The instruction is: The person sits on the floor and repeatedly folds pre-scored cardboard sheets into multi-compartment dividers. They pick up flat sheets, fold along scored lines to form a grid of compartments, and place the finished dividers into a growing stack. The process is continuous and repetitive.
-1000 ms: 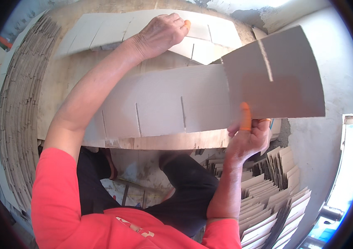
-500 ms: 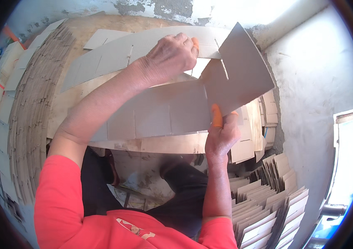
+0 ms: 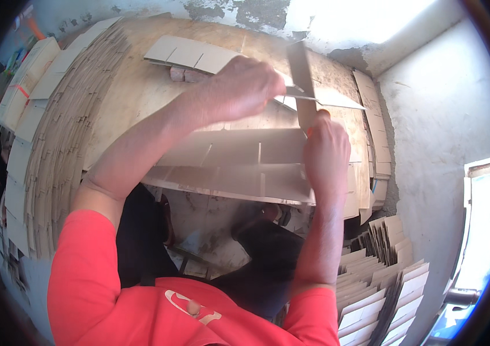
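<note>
My left hand (image 3: 250,86), blurred by motion, is closed at the edge of a thin grey cardboard strip (image 3: 299,94) that shows almost edge-on. This strip crosses a narrow upright cardboard piece (image 3: 301,66). Just below the crossing, my right hand (image 3: 328,144) is closed round the cardboard divider, its thumb on top. From the right hand, two slotted cardboard panels (image 3: 227,149) stretch leftward over the table's near edge. My fingers hide where the pieces join.
A long row of stacked cardboard strips (image 3: 69,127) lines the wooden table's (image 3: 124,86) left side. Another slotted strip (image 3: 184,53) lies at the back, by small reddish blocks (image 3: 187,75). Bundled cardboard dividers (image 3: 366,288) stand at lower right, beside a wall (image 3: 435,115).
The upright cardboard piece has turned from broad face to nearly edge-on. My right hand has risen and shifted right; the long panels have swung with it. My left hand has moved slightly down and right.
</note>
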Available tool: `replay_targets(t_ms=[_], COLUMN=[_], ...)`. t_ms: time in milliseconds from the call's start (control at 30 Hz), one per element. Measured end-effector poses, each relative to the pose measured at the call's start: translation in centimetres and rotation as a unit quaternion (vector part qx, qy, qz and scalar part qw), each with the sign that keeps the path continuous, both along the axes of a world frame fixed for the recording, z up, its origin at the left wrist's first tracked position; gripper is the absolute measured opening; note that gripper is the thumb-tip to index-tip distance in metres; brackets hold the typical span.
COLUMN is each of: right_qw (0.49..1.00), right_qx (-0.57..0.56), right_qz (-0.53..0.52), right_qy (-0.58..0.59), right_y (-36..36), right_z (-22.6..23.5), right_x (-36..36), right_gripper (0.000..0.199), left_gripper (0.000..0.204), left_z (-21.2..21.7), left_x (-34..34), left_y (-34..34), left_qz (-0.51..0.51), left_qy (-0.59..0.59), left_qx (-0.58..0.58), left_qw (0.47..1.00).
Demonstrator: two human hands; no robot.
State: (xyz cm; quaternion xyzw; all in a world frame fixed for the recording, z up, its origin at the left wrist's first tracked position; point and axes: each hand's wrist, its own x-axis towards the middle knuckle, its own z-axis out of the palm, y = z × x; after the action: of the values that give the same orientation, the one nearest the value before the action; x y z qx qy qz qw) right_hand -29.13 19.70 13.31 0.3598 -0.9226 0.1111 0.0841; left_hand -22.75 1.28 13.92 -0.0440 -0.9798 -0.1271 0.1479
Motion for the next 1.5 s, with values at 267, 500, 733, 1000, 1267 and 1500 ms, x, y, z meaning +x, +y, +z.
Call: replay_targets(t_ms=[267,500,733,1000,1267,1500], right_qw=[0.959,0.887,0.990,0.937,0.984,0.985], right_qx=[0.208,-0.222,0.026,0.312,0.160,0.102], right_qz=[0.132,0.054,-0.083,-0.141,-0.027,-0.129], right_qy=[-0.140,-0.402,0.112,-0.074,-0.076,-0.049], right_y=[-5.2,1.2,22.3,23.6,26.4,25.1], right_z=[-8.3,-7.4,-15.7,-18.4,-18.6,-16.2], right_x=[-6.1,-8.6,-10.0,-7.3,-9.3,-8.9], right_gripper=[0.024,0.025,0.055,0.070,0.020,0.025], left_gripper=[0.018,0.029,0.033,0.025,0.028,0.037], left_z=[-8.6,-11.5,-9.2,-13.0,-7.9,-8.1], left_x=[-0.4,0.9,-0.1,-4.2,2.4,12.1], left_y=[-3.1,-4.1,2.1,6.4,3.7,1.8], left_qz=[0.038,0.079,0.015,-0.053,0.033,0.076], left_qy=[-0.123,-0.118,0.007,-0.080,0.050,0.033], left_qx=[0.012,0.039,0.035,0.047,0.096,0.118], left_qw=[0.992,0.989,0.999,0.994,0.994,0.990])
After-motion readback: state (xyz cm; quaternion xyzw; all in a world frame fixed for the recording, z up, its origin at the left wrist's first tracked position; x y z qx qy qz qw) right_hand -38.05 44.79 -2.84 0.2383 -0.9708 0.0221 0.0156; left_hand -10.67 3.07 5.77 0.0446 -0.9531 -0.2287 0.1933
